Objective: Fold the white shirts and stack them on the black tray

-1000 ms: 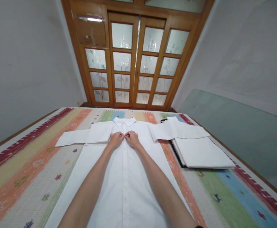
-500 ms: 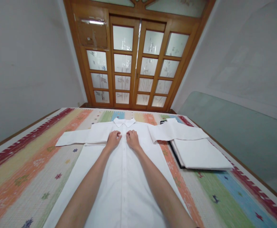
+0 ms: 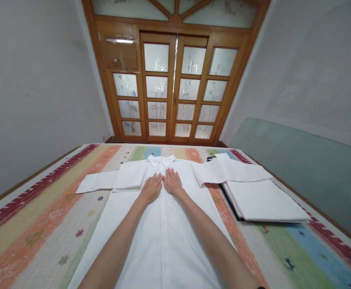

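A white button-up shirt (image 3: 175, 237) lies front side up, its collar (image 3: 161, 160) pointing away from me. Both sleeves are bent outward across the upper part. On the upper chest, left of the button placket, my left hand (image 3: 152, 187) rests flat with its fingers stretched out. My right hand (image 3: 172, 181) lies flat beside it, over and just right of the placket. The hands nearly touch at the fingertips, and neither grips the cloth. The right-side sleeve (image 3: 235, 168) reaches over a folded white stack (image 3: 262, 200).
A striped, patterned cloth (image 3: 52, 216) covers the table under the shirt. Something black shows beneath the folded stack. Wooden doors with glass panes (image 3: 172, 88) stand beyond the far edge. A pale green panel (image 3: 302, 168) leans along the right wall.
My fingers, curled and pinching near the placket before, are now straightened flat on the shirt. My hands have come closer together. The camera view has tilted up slightly.
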The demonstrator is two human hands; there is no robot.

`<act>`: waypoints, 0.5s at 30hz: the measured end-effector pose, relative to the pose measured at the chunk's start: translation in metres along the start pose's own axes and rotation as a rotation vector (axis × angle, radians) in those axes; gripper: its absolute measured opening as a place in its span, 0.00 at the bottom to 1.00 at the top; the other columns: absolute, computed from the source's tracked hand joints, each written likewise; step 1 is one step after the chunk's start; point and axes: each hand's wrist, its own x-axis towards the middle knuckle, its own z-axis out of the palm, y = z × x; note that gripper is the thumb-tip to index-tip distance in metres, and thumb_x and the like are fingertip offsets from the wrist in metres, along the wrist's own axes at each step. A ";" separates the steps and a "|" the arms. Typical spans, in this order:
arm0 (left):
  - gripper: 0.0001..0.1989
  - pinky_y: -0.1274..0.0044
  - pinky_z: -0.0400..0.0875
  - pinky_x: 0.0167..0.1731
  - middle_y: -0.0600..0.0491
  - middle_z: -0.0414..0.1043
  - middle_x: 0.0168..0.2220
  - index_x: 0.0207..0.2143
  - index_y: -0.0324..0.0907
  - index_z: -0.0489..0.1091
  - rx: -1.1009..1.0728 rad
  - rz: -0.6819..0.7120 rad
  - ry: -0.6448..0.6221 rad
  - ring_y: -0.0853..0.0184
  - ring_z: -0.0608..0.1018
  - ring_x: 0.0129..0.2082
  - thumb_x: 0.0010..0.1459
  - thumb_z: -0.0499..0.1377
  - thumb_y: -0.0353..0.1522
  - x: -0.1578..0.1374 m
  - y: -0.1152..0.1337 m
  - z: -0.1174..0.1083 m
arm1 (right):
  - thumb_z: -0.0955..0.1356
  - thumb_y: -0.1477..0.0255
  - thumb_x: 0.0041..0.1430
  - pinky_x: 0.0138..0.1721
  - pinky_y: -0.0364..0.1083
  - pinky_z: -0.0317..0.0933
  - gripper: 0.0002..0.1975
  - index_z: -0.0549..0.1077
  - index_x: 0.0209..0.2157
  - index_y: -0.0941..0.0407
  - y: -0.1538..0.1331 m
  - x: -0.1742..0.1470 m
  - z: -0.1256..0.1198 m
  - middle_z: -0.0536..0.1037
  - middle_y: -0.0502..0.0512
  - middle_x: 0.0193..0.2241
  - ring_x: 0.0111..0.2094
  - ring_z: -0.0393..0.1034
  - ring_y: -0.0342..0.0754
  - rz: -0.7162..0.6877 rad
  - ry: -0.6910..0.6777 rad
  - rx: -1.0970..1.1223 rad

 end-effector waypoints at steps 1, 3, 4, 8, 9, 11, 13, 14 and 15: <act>0.22 0.64 0.53 0.61 0.48 0.59 0.63 0.60 0.42 0.61 0.009 0.010 -0.017 0.59 0.58 0.64 0.65 0.44 0.32 0.000 0.000 0.001 | 0.52 0.66 0.68 0.63 0.57 0.36 0.27 0.55 0.63 0.65 0.004 0.004 -0.001 0.52 0.65 0.65 0.66 0.41 0.57 0.003 -0.009 -0.005; 0.22 0.62 0.52 0.61 0.48 0.60 0.63 0.60 0.42 0.60 0.021 0.005 -0.033 0.58 0.58 0.64 0.65 0.44 0.35 -0.001 0.000 0.003 | 0.52 0.66 0.68 0.63 0.57 0.35 0.27 0.55 0.64 0.62 0.011 0.013 -0.003 0.51 0.63 0.66 0.67 0.41 0.56 0.012 -0.023 -0.016; 0.23 0.62 0.52 0.61 0.47 0.60 0.62 0.60 0.42 0.61 0.024 -0.002 -0.030 0.58 0.58 0.64 0.65 0.44 0.35 -0.001 0.000 0.003 | 0.52 0.66 0.68 0.63 0.57 0.35 0.26 0.54 0.64 0.61 0.015 0.018 -0.004 0.51 0.62 0.66 0.67 0.41 0.55 0.020 -0.030 -0.022; 0.23 0.63 0.52 0.61 0.47 0.61 0.62 0.60 0.43 0.61 0.026 -0.017 -0.004 0.59 0.59 0.64 0.65 0.44 0.36 -0.001 0.001 0.004 | 0.51 0.66 0.68 0.63 0.58 0.34 0.26 0.52 0.65 0.58 0.027 0.039 -0.006 0.49 0.59 0.66 0.67 0.39 0.54 0.075 -0.062 -0.053; 0.23 0.63 0.52 0.61 0.47 0.61 0.62 0.60 0.43 0.60 0.026 -0.019 -0.002 0.59 0.59 0.64 0.65 0.44 0.37 -0.001 0.001 0.004 | 0.51 0.66 0.68 0.63 0.58 0.34 0.27 0.52 0.65 0.58 0.029 0.043 -0.007 0.49 0.59 0.67 0.67 0.39 0.54 0.089 -0.067 -0.061; 0.23 0.63 0.52 0.62 0.46 0.61 0.62 0.60 0.41 0.60 0.024 -0.023 -0.003 0.59 0.59 0.64 0.65 0.44 0.37 -0.001 0.001 0.004 | 0.50 0.66 0.68 0.63 0.59 0.33 0.27 0.51 0.66 0.58 0.033 0.052 -0.006 0.50 0.58 0.67 0.67 0.38 0.54 0.110 -0.070 -0.072; 0.24 0.63 0.52 0.62 0.46 0.61 0.62 0.60 0.42 0.60 0.019 -0.024 0.000 0.59 0.59 0.64 0.65 0.44 0.37 -0.001 0.000 0.006 | 0.50 0.65 0.68 0.63 0.59 0.33 0.27 0.52 0.65 0.57 0.037 0.058 -0.006 0.50 0.58 0.66 0.67 0.38 0.54 0.122 -0.066 -0.078; 0.24 0.62 0.52 0.62 0.46 0.60 0.62 0.61 0.42 0.59 0.016 -0.024 0.003 0.59 0.59 0.64 0.65 0.44 0.37 -0.001 0.000 0.006 | 0.50 0.65 0.68 0.63 0.60 0.33 0.27 0.52 0.65 0.57 0.039 0.061 -0.006 0.51 0.58 0.66 0.67 0.38 0.55 0.126 -0.063 -0.080; 0.24 0.62 0.52 0.61 0.47 0.60 0.62 0.61 0.43 0.59 0.015 -0.022 0.005 0.59 0.59 0.64 0.65 0.44 0.37 -0.001 -0.001 0.007 | 0.51 0.65 0.68 0.63 0.60 0.33 0.27 0.52 0.65 0.56 0.040 0.063 -0.006 0.51 0.58 0.66 0.67 0.39 0.55 0.130 -0.060 -0.080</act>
